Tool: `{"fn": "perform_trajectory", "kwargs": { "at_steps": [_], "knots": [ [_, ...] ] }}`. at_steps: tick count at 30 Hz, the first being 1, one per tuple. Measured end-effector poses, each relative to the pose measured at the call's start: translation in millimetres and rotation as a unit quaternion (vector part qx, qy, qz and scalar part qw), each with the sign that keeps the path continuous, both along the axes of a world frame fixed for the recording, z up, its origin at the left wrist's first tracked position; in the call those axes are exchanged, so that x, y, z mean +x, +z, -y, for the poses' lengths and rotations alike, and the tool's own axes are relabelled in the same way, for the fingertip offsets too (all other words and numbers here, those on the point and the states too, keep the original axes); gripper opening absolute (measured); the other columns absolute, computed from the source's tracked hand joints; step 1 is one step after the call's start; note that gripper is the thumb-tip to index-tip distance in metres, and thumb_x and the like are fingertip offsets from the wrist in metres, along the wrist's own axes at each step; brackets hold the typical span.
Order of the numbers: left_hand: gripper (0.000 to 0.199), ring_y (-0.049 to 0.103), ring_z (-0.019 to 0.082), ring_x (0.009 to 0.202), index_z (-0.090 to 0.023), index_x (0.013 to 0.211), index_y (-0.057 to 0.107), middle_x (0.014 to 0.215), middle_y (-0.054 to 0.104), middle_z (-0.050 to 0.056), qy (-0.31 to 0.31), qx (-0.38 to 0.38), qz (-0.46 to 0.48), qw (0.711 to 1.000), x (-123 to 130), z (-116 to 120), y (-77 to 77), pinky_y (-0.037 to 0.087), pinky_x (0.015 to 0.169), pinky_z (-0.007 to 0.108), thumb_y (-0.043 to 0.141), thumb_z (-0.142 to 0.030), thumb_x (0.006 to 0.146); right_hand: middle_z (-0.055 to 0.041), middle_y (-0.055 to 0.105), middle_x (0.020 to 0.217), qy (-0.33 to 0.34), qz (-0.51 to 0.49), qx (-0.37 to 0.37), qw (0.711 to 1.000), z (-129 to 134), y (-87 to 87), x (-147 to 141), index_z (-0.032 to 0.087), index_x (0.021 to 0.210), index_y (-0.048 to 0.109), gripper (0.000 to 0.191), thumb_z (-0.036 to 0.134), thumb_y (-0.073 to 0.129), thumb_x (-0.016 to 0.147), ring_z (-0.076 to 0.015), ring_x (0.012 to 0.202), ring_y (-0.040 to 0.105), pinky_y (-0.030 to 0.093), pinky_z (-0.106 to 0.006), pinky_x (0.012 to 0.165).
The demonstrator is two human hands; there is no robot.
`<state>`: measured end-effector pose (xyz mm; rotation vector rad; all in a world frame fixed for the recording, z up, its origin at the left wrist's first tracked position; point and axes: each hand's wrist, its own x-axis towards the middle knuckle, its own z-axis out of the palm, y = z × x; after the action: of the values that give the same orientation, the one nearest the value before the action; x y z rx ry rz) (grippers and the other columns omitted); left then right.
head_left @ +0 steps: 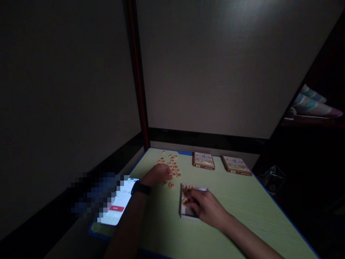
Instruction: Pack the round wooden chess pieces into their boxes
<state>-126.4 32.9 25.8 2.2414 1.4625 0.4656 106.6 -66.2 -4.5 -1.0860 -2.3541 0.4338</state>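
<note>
Round wooden xiangqi pieces (173,166) with red and dark characters lie scattered at the far left of the table. My left hand (160,173) is at the near edge of this group, fingers curled down among the pieces; what they hold, if anything, is hidden. In front stands an open white box (188,215) with a few xiangqi pieces (191,187) along its far end. Over the box, my right hand (206,207) pinches a xiangqi piece (184,202) between thumb and fingers, low inside the left wall. My fingers partly cover the box's inside.
Two flat printed boxes, a left one (204,160) and a right one (236,165), lie at the table's far edge. A lit phone (120,205) rests at the left edge, beside my left forearm. Walls close off the back and left of the green table (167,230).
</note>
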Motion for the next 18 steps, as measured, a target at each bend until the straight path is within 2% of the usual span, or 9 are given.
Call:
{"fn": "perform_trajectory", "kwargs": {
  "at_steps": [3, 7, 9, 12, 18],
  "knots": [
    [0.015, 0.059, 0.015, 0.070, -0.013, 0.078, 0.067, 0.075, 0.068, 0.003, -0.016, -0.063, 0.108, 0.992, 3, 1, 4.5, 0.044, 0.065, 0.024, 0.068, -0.025, 0.070, -0.0038, 0.072, 0.091, -0.024, -0.040, 0.006, 0.999, -1, 1.9, 3, 0.021, 0.095, 0.063, 0.012, 0.021, 0.053, 0.091, -0.0173, 0.081, 0.068, 0.050, -0.026, 0.074],
    [0.029, 0.058, 0.013, 0.072, -0.013, 0.087, 0.068, 0.081, 0.068, 0.003, -0.121, -0.178, 0.212, 0.953, 13, 10, 13.8, 0.044, 0.067, 0.023, 0.073, -0.036, 0.071, -0.0064, 0.071, 0.096, -0.045, -0.085, 0.056, 0.994, -5, -0.3, 5, 0.020, 0.115, 0.060, 0.023, 0.027, 0.050, 0.095, -0.0176, 0.083, 0.067, 0.053, -0.028, 0.075],
    [0.034, 0.056, 0.011, 0.070, -0.014, 0.089, 0.069, 0.077, 0.066, 0.001, -0.166, -0.215, 0.220, 0.937, 18, 16, 16.4, 0.043, 0.065, 0.022, 0.076, -0.040, 0.069, -0.0080, 0.070, 0.100, -0.029, -0.105, 0.094, 0.990, -5, -2.0, 5, 0.020, 0.123, 0.057, 0.029, 0.026, 0.049, 0.096, -0.0173, 0.086, 0.067, 0.053, -0.028, 0.076],
    [0.038, 0.054, 0.011, 0.069, -0.015, 0.086, 0.070, 0.072, 0.064, -0.001, -0.210, -0.255, 0.219, 0.918, 25, 22, 15.7, 0.041, 0.064, 0.021, 0.080, -0.044, 0.064, -0.0077, 0.070, 0.095, -0.003, -0.114, 0.141, 0.983, -6, -3.0, 4, 0.021, 0.120, 0.061, 0.027, 0.027, 0.047, 0.098, -0.0165, 0.081, 0.067, 0.054, -0.026, 0.071],
    [0.043, 0.055, 0.010, 0.067, -0.015, 0.091, 0.071, 0.071, 0.065, -0.001, -0.226, -0.283, 0.186, 0.913, 28, 22, 9.7, 0.041, 0.063, 0.021, 0.083, -0.044, 0.061, -0.0076, 0.073, 0.097, 0.046, -0.066, 0.168, 0.982, -2, 1.8, 6, 0.020, 0.110, 0.067, 0.024, 0.025, 0.048, 0.097, -0.0167, 0.082, 0.068, 0.054, -0.026, 0.074]
  ]
}}
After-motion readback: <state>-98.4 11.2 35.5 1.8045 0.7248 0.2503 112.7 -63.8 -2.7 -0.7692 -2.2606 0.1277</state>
